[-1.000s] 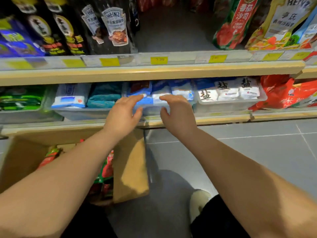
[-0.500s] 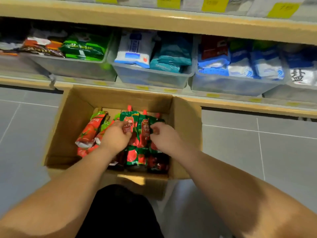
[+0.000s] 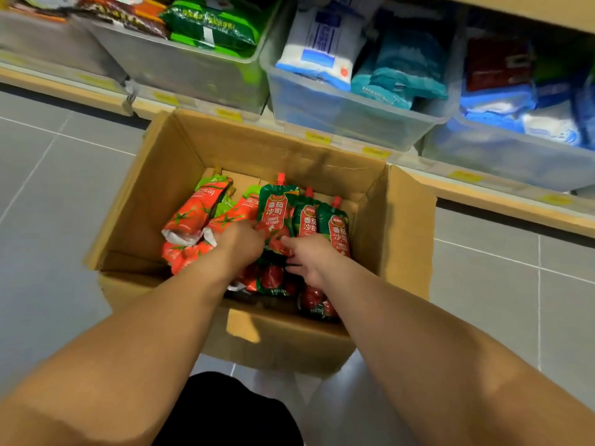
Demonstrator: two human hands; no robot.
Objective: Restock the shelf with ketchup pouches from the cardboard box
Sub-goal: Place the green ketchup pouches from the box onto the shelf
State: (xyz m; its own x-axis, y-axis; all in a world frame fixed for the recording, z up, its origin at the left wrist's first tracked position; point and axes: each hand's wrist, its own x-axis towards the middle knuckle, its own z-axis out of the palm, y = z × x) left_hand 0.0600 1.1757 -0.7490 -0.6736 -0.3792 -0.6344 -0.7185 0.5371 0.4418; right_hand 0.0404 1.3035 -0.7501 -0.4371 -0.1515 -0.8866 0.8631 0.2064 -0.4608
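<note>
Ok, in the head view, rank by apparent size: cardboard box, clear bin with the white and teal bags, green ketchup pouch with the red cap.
1. cardboard box
2. clear bin, though it sits farther from the camera
3. green ketchup pouch

Clear bins (image 3: pixel 354 111) above grey floor (image 3: pixel 48 194)

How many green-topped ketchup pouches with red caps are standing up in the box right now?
3 show their caps: one at the centre by the left hand, and two side by side behind the right hand. More lie lower, partly hidden.
</note>
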